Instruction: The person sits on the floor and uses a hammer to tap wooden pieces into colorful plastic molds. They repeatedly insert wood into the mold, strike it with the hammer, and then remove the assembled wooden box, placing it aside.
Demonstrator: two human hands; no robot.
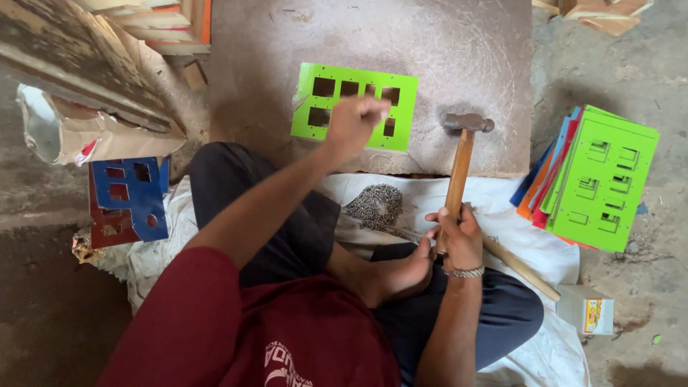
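From my remote seat I see the bright green flat panel with rectangular cut-outs (354, 107) lying flat on the scuffed brown board worktop (459, 50), at about twelve o'clock from the seated person. I judge the panel light, thin and fairly stiff, with smooth painted faces that may slide on the board, so pressing down on a solid strip between the cut-outs would steady it best. The left hand (352, 122) reaches out over the panel's middle, arm stretched forward, fingers bunched closed as if pinching something small; it is too blurred for me to tell what. The right hand (459, 240) sits nearer the body at about three o'clock, wrist bent up, fingers wrapped round the lower part of the wooden-handled steel hammer (460, 161), whose head stands raised just right of the panel. The hammer looks head-heavy, so a grip low on the handle gives swing. A stack of coloured cut-out panels, green on top (598, 183), lies at three o'clock on the floor; a blue and red pile (127, 197) lies at nine o'clock.
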